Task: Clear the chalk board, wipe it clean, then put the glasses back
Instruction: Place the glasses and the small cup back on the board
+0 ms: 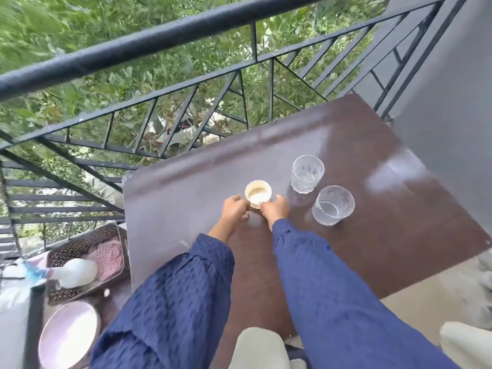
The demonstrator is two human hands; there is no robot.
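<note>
A dark brown chalk board (186, 187) lies flat beside a balcony railing. Near its middle stands a small cream cup (257, 194). My left hand (235, 209) curls against the cup's left side and my right hand (275, 209) curls against its right side, so both hold it. Two clear drinking glasses stand upright to the right: one farther away (307, 173), one nearer (332, 205). Both arms wear blue sleeves.
A black metal railing (165, 35) runs behind the board, with greenery below it. At lower left sit a patterned tray (111, 251) with a white cloth (77, 271) and a pale pink plate (68, 334). A grey wall (452, 107) rises at right.
</note>
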